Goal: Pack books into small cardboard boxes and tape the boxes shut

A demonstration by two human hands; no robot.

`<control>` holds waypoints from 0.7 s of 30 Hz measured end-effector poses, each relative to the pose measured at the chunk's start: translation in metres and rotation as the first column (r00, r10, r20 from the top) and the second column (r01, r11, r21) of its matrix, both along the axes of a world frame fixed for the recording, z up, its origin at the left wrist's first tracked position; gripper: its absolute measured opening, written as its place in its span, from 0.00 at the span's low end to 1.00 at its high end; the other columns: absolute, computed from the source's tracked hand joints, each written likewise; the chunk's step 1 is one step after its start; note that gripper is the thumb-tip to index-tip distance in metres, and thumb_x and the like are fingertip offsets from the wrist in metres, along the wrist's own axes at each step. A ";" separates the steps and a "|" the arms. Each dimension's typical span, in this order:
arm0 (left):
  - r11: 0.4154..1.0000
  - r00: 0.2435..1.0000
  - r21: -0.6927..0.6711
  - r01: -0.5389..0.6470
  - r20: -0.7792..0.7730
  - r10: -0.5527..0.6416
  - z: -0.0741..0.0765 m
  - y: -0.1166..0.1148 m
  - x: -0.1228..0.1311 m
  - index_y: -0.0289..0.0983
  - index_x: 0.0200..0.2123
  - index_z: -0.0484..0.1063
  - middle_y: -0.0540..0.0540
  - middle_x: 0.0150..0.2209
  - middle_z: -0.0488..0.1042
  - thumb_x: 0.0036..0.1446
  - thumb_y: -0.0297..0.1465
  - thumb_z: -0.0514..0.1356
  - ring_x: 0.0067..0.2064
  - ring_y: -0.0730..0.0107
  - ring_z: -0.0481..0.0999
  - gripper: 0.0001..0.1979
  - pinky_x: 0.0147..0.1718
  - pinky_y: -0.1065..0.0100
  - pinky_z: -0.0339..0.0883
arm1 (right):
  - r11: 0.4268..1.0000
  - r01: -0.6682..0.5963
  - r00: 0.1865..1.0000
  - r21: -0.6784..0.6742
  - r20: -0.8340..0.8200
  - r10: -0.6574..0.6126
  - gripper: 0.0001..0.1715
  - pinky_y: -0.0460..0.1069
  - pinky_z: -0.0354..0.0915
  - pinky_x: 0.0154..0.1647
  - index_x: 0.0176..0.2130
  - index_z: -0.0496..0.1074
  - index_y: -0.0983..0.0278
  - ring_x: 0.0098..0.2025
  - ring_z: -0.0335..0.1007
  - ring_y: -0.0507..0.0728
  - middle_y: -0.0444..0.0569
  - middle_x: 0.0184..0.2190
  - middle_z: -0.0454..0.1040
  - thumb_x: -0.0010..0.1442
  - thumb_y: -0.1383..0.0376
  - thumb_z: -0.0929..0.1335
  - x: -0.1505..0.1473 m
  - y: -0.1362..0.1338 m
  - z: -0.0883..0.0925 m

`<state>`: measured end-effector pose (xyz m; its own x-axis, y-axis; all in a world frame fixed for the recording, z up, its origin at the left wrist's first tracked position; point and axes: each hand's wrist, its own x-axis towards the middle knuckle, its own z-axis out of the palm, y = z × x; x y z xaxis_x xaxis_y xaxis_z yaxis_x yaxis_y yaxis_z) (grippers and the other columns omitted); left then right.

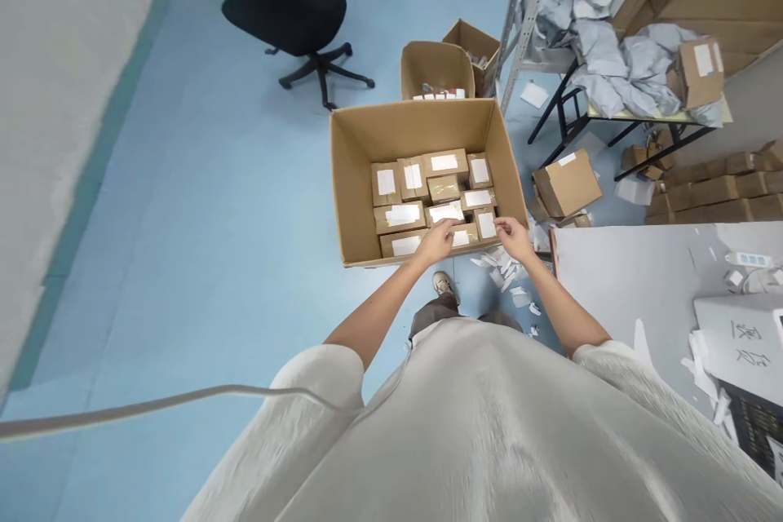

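A large open carton (422, 124) stands in front of me, and several small brown boxes with white labels are packed inside it. My left hand (436, 243) reaches over the near wall, its fingers stretched out above a labelled small box (463, 235). At the near right corner is my right hand (515, 240), its fingers a little apart beside an upright labelled box (486, 223). I see nothing held in either hand. Whether the fingertips touch the boxes I cannot tell.
Behind the carton stand two smaller open cartons (437, 57). A black swivel chair (287, 8) is at the back left. To the right are a shelf rack, a small table with grey parcels (648, 57), a closed box (568, 183) and a white worktable (617, 277). Paper scraps litter the floor.
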<state>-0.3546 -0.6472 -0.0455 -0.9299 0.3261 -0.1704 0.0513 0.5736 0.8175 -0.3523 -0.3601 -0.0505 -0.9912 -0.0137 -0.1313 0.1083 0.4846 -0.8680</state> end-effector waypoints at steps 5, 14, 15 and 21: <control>0.997 0.989 -0.023 -0.069 0.126 0.071 -0.020 -0.056 -0.011 0.38 0.68 0.78 0.38 0.68 0.81 0.68 0.25 0.56 0.71 0.49 0.78 0.27 0.75 0.47 0.71 | 0.997 -0.063 0.991 0.041 0.125 0.057 0.17 0.62 0.78 0.63 0.48 0.82 0.60 0.52 0.83 0.64 0.56 0.55 0.85 0.63 0.59 0.68 -0.021 -0.043 -0.017; 0.977 0.907 -0.139 -0.163 0.368 0.203 -0.085 -0.111 -0.020 0.39 0.71 0.76 0.39 0.71 0.79 0.72 0.27 0.54 0.73 0.50 0.77 0.28 0.76 0.49 0.68 | 0.971 -0.230 0.910 0.070 0.369 0.189 0.14 0.60 0.77 0.64 0.48 0.82 0.59 0.53 0.83 0.62 0.53 0.54 0.86 0.65 0.63 0.69 -0.067 -0.088 -0.082; 0.974 0.894 -0.163 -0.160 0.394 0.213 -0.093 -0.116 -0.020 0.39 0.72 0.76 0.38 0.71 0.79 0.72 0.27 0.55 0.73 0.49 0.78 0.28 0.76 0.48 0.68 | 0.962 -0.263 0.891 0.070 0.400 0.215 0.14 0.60 0.77 0.63 0.48 0.83 0.60 0.53 0.83 0.62 0.53 0.54 0.86 0.65 0.64 0.70 -0.073 -0.093 -0.091; 0.942 0.832 -0.290 -0.168 0.471 0.293 -0.145 -0.144 -0.025 0.40 0.69 0.78 0.38 0.69 0.80 0.67 0.30 0.63 0.72 0.46 0.78 0.28 0.76 0.49 0.68 | 0.887 -0.458 0.737 0.064 0.586 0.338 0.13 0.58 0.78 0.63 0.49 0.85 0.61 0.51 0.84 0.61 0.53 0.54 0.87 0.65 0.68 0.73 -0.097 -0.130 -0.144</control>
<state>-0.3793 -0.7917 -0.1908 -0.7384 0.0069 -0.6743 -0.4857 0.6883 0.5389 -0.4495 -0.4901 -0.1948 -0.6585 -0.3060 -0.6875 0.2900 0.7398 -0.6071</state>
